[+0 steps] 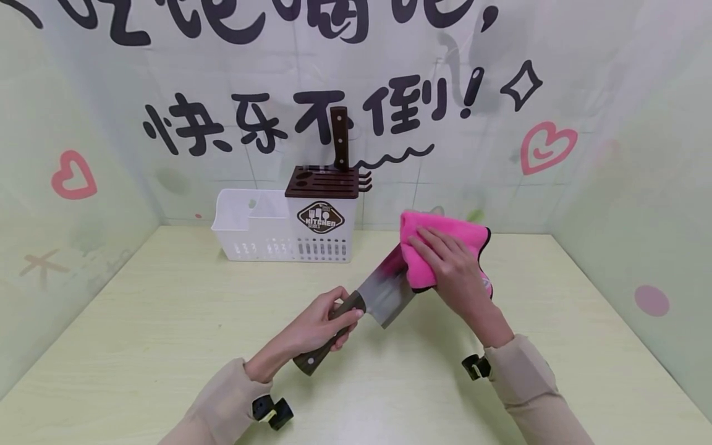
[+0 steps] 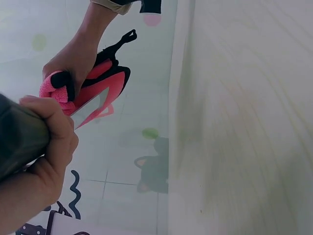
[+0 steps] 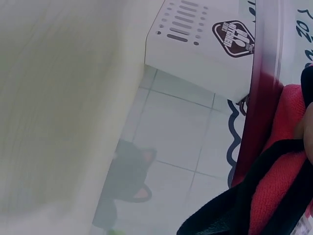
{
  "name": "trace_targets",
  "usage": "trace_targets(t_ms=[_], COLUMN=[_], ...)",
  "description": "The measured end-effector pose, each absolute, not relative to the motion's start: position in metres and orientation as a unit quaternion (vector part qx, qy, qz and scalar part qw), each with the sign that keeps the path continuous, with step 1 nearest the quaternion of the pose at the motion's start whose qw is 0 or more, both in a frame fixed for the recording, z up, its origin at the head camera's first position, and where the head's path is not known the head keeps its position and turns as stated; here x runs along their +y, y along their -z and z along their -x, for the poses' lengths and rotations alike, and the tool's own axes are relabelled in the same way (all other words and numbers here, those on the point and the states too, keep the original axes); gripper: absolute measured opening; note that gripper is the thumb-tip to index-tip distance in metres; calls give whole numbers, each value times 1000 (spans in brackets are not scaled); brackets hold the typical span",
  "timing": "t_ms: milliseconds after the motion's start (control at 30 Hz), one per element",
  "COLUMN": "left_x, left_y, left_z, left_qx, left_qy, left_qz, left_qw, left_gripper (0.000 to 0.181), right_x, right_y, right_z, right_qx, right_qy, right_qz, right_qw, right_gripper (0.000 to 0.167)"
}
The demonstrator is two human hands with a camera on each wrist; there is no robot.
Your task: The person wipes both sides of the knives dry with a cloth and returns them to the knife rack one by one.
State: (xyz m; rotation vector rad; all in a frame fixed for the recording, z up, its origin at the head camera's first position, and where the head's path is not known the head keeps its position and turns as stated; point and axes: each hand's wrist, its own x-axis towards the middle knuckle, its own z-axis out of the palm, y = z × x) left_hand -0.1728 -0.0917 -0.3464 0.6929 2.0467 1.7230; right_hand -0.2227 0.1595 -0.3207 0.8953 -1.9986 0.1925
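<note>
My left hand point(image 1: 324, 321) grips the dark handle point(image 1: 311, 361) of a cleaver, whose wide blade point(image 1: 384, 296) points up and to the right above the table. Around the far part of the blade lies a folded pink cloth point(image 1: 445, 238) with black edging, held by my right hand point(image 1: 458, 275). In the left wrist view the cloth point(image 2: 93, 90) wraps the blade's edge, with the right hand point(image 2: 73, 61) around it. The right wrist view shows the blade point(image 3: 264, 98) beside the cloth point(image 3: 279, 191); the blade's far end is hidden.
At the back of the table point(image 1: 183, 321) stands a white perforated basket point(image 1: 245, 216) joined to a knife block point(image 1: 322, 185) with a brown slotted top. A dark-handled knife point(image 1: 340, 139) stands upright in it. A printed wall covering point(image 1: 278, 74) rises behind.
</note>
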Motion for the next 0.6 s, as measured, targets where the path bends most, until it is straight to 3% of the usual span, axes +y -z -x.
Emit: trace_targets(t_ms=[600], left_x=[-90], left_y=[347], left_z=[174], left_qx=[718], left_qy=[-622], left_qz=[-244], left_qw=[196], left_gripper=[20], right_x=[163], right_y=[324], right_z=[222], right_qx=[-817], right_qy=[-81], right_qz=[-347], right_qw=[454], right_gripper=[49])
